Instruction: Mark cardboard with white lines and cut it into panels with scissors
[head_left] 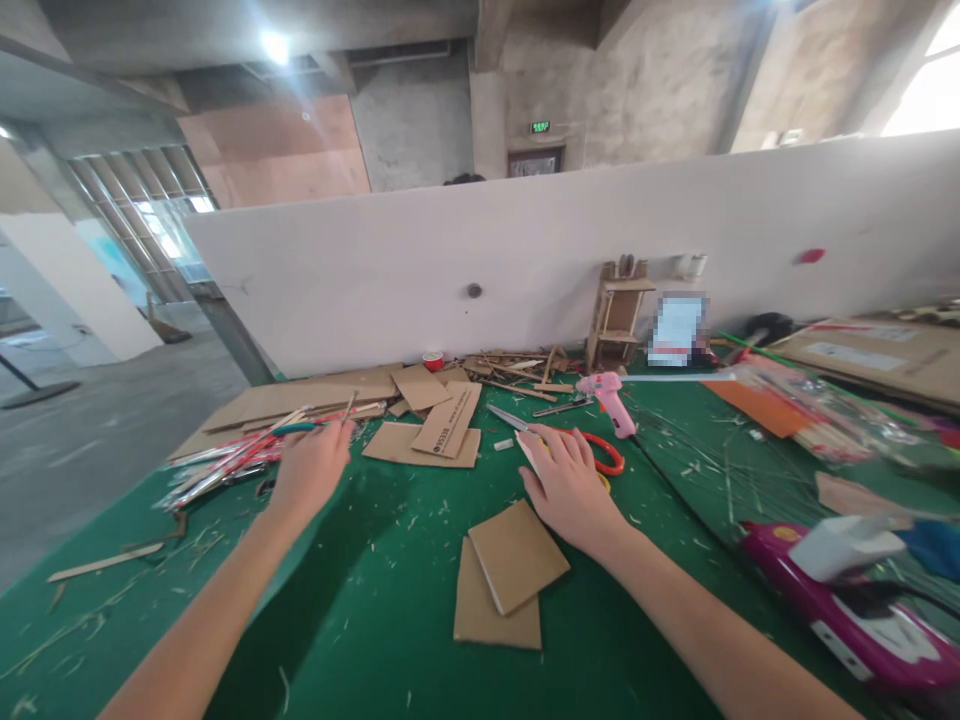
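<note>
My left hand (311,468) is raised a little above the green mat, fingers closed round a thin wooden stick (350,403) that pokes up past the knuckles. It hovers beside a bundle of red and white sticks (225,465). My right hand (568,485) lies flat on the mat with fingers spread. Its fingertips rest on a small pale piece (527,447), next to orange-handled scissors (609,456). Two brown cardboard squares (514,556) overlap just in front of my right wrist.
A pink glue gun (611,400) lies behind the scissors. Cardboard sheets (448,420) and wood scraps cover the far side near a white partition (525,250). A small wooden shelf model (619,312) stands there. A magenta device (840,605) and a bag of sticks (814,412) lie at right.
</note>
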